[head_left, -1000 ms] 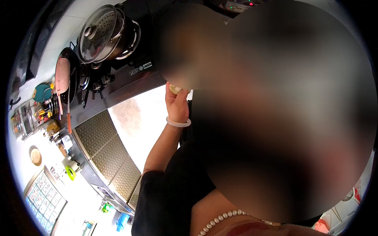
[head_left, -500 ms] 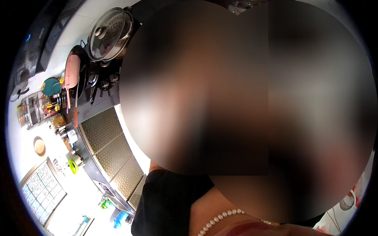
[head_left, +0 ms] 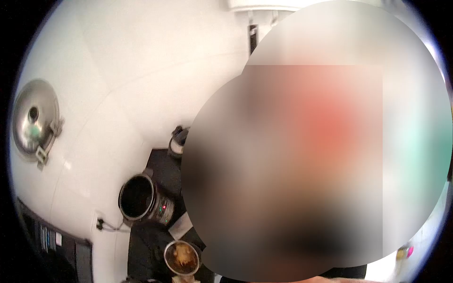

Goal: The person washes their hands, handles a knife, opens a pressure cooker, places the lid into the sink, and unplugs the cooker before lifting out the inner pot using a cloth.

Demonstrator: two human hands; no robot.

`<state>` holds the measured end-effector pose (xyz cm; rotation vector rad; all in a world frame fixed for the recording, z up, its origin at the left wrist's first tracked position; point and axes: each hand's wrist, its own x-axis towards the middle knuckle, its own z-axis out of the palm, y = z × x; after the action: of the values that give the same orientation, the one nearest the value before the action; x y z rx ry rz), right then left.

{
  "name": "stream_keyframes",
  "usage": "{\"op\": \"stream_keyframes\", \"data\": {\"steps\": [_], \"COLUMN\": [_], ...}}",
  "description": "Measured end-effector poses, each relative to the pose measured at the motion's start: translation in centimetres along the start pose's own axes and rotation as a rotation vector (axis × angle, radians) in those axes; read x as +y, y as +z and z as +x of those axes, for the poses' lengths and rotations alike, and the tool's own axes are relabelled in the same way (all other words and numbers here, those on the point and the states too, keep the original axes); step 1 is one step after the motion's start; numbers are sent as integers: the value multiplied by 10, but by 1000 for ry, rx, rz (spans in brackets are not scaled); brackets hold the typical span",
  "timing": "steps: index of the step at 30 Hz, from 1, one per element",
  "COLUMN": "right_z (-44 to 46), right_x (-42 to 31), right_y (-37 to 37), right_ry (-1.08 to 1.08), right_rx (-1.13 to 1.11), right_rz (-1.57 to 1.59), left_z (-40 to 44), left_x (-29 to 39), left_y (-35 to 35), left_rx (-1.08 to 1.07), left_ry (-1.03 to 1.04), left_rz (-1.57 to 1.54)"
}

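Observation:
Neither my left hand nor my right hand can be made out; a large blurred patch covers the middle and right of the view. A strip of skin [head_left: 325,280] shows along the bottom edge, too little to tell what part it is. Left of the blur, a round bowl [head_left: 181,258] with brown contents is at the black counter [head_left: 141,252]. A small beige shape touches its lower edge, and I cannot make out what it is. Farther back stands an electric cooker [head_left: 137,197] with no lid on it, its dark inside showing and small lights lit on its front.
A plug [head_left: 99,224] sits in a wall socket beside the cooker. A dark-and-white container [head_left: 177,144] stands at the counter's far end, partly covered by the blur. A round metal lid [head_left: 35,120] hangs on the pale wall. A black panel [head_left: 59,245] fills the lower left.
The view has swung from the stove, pans and cabinets to the wall and black counter with the cooker and bowl. The pearl necklace seen earlier is out of view.

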<state>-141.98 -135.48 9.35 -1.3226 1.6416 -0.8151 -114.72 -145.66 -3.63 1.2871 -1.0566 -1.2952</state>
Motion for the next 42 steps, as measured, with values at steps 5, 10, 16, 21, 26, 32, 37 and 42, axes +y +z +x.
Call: {"op": "stream_keyframes", "data": {"steps": [5,10,16,21,26,32,37,42], "right_z": [-88,-169,-245,-310,-304,-299,-306,-316], "right_x": [-8,-18,26,55,112,143,150,159], "right_y": [-73,-108,-104,-106,-93,-31,-24,-12], "right_ry": [-57,-35,192,369,264,150,160,79], "right_rx": [438,775,958,1097,835,247,-31,-82], "right_rz": [183,109,302,504,338,543,341,31], "left_z": [-19,-25,-39,-51,-118,-282,-396,-472], "left_x": [14,8,-8,-28,-60,-118,-98,-174], "left_y": [40,41,33,24,-91,-122,-118,-212], "left_rx": [-208,-383,-429,-356,163,341,156,303], "left_ry": [40,109,115,151,79,36,-118,-667], "left_rz": [118,247,390,493,600,783,1024,1044]}}
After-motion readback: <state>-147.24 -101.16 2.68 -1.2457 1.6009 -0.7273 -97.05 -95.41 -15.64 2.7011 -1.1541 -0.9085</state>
